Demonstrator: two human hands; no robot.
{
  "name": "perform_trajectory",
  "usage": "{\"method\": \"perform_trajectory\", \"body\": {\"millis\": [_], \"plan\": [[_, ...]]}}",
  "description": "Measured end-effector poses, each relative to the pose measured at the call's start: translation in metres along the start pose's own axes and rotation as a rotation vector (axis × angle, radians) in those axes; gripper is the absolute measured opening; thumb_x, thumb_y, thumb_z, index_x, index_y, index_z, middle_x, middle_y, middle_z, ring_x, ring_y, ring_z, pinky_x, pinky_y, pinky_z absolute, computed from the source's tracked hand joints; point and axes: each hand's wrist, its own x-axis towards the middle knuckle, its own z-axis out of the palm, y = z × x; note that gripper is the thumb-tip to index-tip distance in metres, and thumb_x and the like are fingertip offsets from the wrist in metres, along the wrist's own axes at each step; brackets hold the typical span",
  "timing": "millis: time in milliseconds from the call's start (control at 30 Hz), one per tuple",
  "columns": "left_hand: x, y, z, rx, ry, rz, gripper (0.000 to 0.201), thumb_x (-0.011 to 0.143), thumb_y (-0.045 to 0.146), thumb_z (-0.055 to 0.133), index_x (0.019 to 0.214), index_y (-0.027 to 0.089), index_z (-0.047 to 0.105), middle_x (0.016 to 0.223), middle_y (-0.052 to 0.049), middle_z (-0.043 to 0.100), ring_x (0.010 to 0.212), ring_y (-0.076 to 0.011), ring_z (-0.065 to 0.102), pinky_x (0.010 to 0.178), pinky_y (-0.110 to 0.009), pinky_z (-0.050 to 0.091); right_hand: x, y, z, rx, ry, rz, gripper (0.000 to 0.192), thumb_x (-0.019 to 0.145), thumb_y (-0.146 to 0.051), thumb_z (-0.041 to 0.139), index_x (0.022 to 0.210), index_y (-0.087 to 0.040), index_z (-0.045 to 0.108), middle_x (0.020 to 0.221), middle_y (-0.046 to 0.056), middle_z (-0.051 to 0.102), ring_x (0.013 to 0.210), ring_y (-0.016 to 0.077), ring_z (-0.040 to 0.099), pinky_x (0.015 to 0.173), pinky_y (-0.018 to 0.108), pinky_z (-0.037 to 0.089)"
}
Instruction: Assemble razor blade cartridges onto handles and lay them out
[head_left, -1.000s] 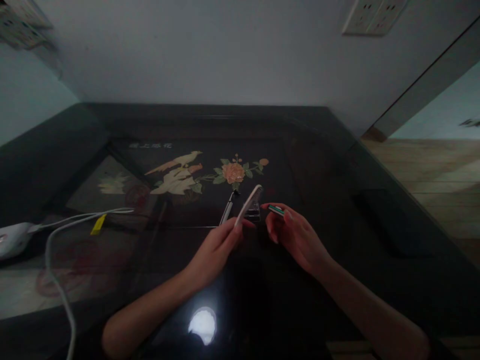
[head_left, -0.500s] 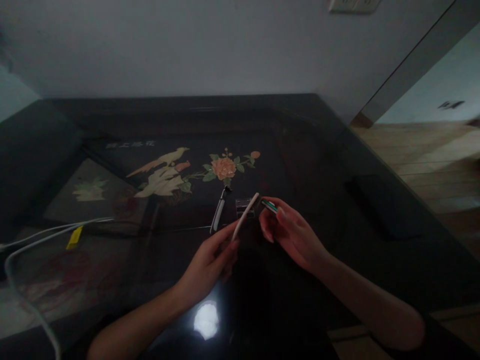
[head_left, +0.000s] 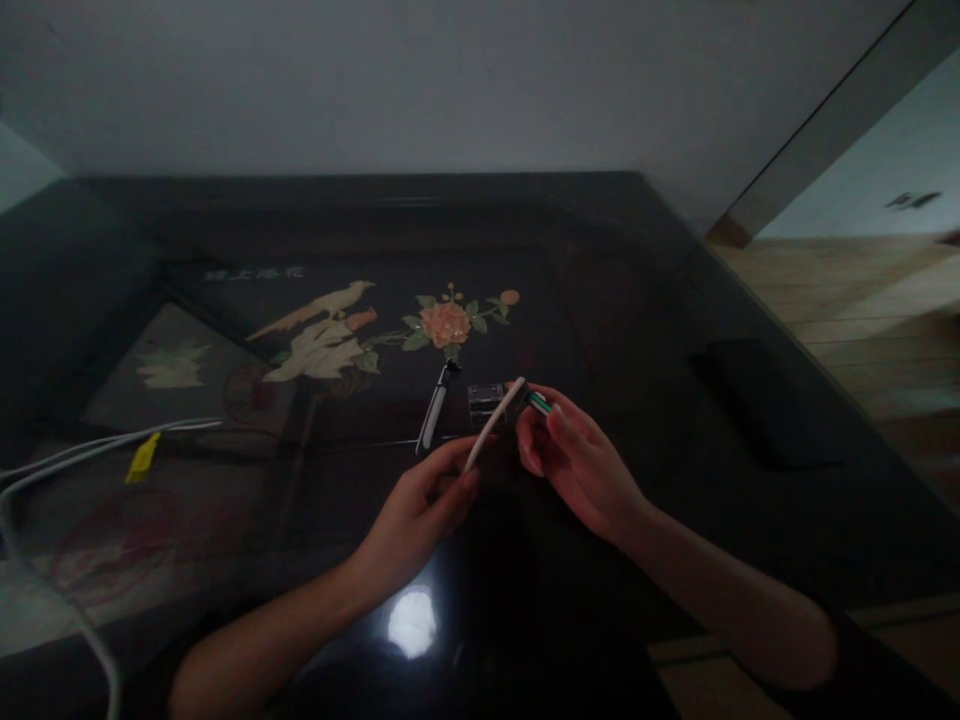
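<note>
A slim, slightly curved whitish stick (head_left: 495, 424) is pinched between the thumb and fingers of my left hand (head_left: 420, 515), slanting up to the right. My right hand (head_left: 574, 455) has its fingers closed on a small piece with a green and white edge (head_left: 538, 402). The stick's upper end is right beside this piece; whether they touch is hard to make out in the dim light. Just behind the stick is a small clear box (head_left: 484, 398). Left of the box, a white and black handle-like tool (head_left: 435, 408) lies on the table.
The dark, glossy table (head_left: 600, 300) carries a bird-and-flower picture. On the left run white cables (head_left: 97, 457) with a yellow tag (head_left: 142, 458). A dark flat object (head_left: 765, 400) lies on the right. A wall (head_left: 375, 90) stands behind the table.
The stick's upper end and the green-edged piece have come closer together. More of the clear box shows. The view has tipped slightly downward.
</note>
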Motion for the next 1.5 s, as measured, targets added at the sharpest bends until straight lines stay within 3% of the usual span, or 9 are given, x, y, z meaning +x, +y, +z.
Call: {"method": "perform_trajectory", "body": {"millis": [1000,1500], "plan": [[-0.0002,0.0025,-0.003,0.243,-0.027,0.064,0.048,0.091,0.04,0.051,0.132,0.013,0.054,0.062,0.007,0.039,0.051,-0.0072,0.03,0.045,-0.019,0.024,-0.0027,0.0006,0.0054,0.044,0.102,-0.033,0.043,0.067,-0.043,0.081,0.102,-0.019,0.07,0.055,-0.007,0.049,0.049,0.0071,0.033,0.048,0.025,0.023],[-0.0028,0.0032,-0.0006,0.34,0.025,0.089,0.047,0.09,0.037,0.053,0.132,0.018,0.059,0.05,0.006,0.041,0.049,-0.0113,0.034,0.05,-0.021,0.033,-0.0056,0.0005,0.0074,0.039,0.125,-0.027,0.038,0.071,-0.04,0.078,0.102,-0.019,0.072,0.053,-0.007,0.043,0.049,0.0075,0.027,0.048,0.027,0.018]]}}
